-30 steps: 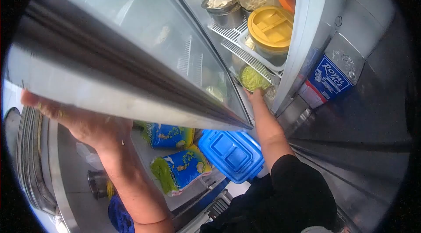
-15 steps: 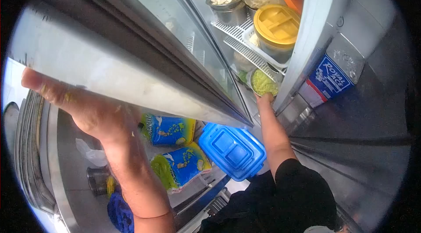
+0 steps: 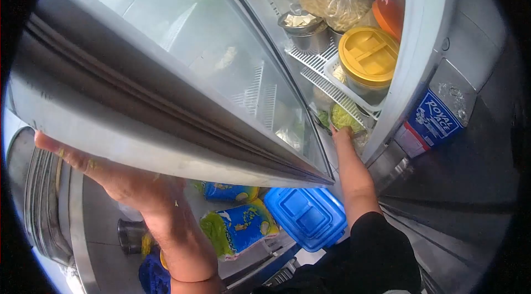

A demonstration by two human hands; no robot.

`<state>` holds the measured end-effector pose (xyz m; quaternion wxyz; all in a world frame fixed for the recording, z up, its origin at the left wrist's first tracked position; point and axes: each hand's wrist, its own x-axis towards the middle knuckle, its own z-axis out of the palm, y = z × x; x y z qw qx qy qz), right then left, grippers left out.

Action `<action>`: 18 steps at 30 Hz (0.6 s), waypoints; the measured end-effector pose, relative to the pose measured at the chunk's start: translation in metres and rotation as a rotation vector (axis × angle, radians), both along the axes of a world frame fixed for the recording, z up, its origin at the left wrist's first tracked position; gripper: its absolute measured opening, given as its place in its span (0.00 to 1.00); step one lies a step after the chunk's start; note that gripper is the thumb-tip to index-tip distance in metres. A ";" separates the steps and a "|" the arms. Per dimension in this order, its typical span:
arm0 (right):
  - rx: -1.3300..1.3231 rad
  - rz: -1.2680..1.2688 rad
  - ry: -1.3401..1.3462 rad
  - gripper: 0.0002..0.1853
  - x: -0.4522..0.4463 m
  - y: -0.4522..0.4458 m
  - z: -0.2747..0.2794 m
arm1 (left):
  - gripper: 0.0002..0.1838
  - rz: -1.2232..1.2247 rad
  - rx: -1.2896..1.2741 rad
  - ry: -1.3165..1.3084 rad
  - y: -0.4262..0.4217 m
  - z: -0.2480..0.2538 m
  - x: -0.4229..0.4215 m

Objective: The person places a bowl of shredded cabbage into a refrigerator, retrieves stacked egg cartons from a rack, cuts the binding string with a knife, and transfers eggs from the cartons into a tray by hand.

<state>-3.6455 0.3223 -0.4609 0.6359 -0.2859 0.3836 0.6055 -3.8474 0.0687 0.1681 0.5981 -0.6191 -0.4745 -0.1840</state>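
My left hand (image 3: 119, 180) is against the edge of the fridge door (image 3: 160, 155), its thumb stretched out along the frame and its other fingers largely hidden. On the right, my right hand (image 3: 342, 132) reaches in at the lowest visible shelf, its fingers around the near rim of a round container of shredded green food (image 3: 344, 118). The container sits partly under the white wire shelf (image 3: 332, 88). Above it stand a tub with a yellow lid (image 3: 369, 55) and a steel pot (image 3: 310, 37).
A blue lidded box (image 3: 306, 215) lies below the door, beside blue and green packets (image 3: 243, 227). A Royal Ace tin (image 3: 434, 117) stands right of the fridge. Stacked metal trays (image 3: 41, 203) and a dark metal cup (image 3: 130, 237) are at the left.
The view has shifted, so the fridge contents appear lower and further right. The green food's container is now further under the shelf, with my right hand still at it.
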 end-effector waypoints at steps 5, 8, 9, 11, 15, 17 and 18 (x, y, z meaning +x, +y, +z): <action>0.079 0.054 0.040 0.25 -0.029 0.004 -0.017 | 0.59 -0.042 0.054 0.154 0.004 0.009 0.014; 0.173 0.166 -0.160 0.25 -0.023 -0.008 -0.019 | 0.59 -0.025 0.074 0.061 0.006 0.002 0.014; 0.188 0.175 -0.213 0.25 -0.019 -0.015 -0.020 | 0.57 -0.058 0.073 0.046 0.010 0.001 0.022; 0.179 0.115 -0.276 0.26 -0.011 -0.033 -0.024 | 0.52 -0.121 0.054 -0.052 0.014 -0.001 0.025; -0.055 0.117 -0.386 0.28 0.003 -0.074 -0.006 | 0.53 -0.001 0.018 -0.067 0.014 -0.009 -0.004; -0.081 0.126 -0.413 0.28 0.006 -0.080 0.003 | 0.55 -0.037 0.001 -0.023 0.015 -0.005 -0.001; -0.050 0.141 -0.416 0.27 0.012 -0.082 -0.003 | 0.55 -0.054 -0.007 -0.001 0.015 -0.004 0.000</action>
